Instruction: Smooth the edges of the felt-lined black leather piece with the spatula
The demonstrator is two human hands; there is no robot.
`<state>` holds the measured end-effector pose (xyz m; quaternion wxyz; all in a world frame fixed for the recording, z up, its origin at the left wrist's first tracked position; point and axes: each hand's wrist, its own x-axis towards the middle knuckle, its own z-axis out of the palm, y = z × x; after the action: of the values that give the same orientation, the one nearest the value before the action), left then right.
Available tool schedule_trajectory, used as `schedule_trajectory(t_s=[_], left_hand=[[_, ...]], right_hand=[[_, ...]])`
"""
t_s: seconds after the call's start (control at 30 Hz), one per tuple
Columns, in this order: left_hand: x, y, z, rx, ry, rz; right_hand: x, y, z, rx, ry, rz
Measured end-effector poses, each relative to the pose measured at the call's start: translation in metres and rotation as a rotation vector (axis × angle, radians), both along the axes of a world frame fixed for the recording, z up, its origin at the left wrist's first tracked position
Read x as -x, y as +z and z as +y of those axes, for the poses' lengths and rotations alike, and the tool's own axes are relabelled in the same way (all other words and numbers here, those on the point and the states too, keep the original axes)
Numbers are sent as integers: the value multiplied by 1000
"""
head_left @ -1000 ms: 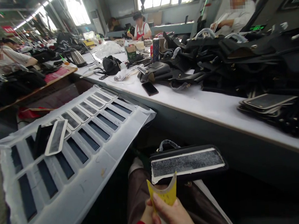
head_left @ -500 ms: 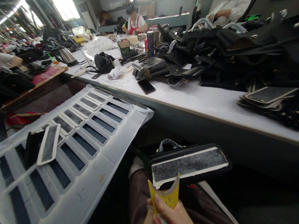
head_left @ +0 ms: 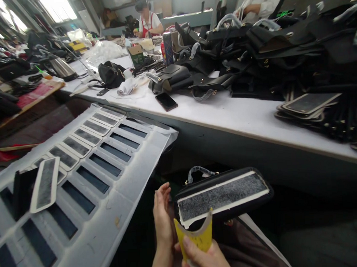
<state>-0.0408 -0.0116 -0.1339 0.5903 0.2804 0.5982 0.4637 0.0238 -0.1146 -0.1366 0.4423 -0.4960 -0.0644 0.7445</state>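
A black bag piece with a grey felt strip edged in white lies across my lap. My right hand grips a curled yellow card at the bottom of the view, just below the piece's near left corner. My left hand is raised beside the piece's left end, fingers straight and together, holding nothing. Whether it touches the piece I cannot tell.
A white board with several slots and felt strips slopes at my left; one loose strip lies on it. The long white table carries a phone, piled black bags and stacked pieces. Other people work beyond.
My left hand has come up into view beside the bag piece. The view has tilted downward a little. My right hand keeps the yellow card.
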Motion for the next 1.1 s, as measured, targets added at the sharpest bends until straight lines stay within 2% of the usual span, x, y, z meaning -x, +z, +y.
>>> schedule_trajectory(t_s=[0.13,0.2,0.3,0.7,0.93,1.03,1.1], left_hand=[[-2,17,5,-157,-354,75],[-4,22,8,-196,-456,179],[-7,26,10,-168,-448,250],[-16,33,10,-145,-396,312],[-23,29,11,-141,-316,405],[-23,27,10,-200,-318,485],[-22,28,9,-296,-400,608]], right_hand=[[-4,-4,0,-65,19,-37],[-5,-5,0,-101,20,-48],[-6,-7,-1,-101,30,-45],[-17,-18,1,-141,133,-9],[-28,-15,7,-122,165,44],[-32,-11,9,-98,170,87],[-35,-7,10,-92,169,120]])
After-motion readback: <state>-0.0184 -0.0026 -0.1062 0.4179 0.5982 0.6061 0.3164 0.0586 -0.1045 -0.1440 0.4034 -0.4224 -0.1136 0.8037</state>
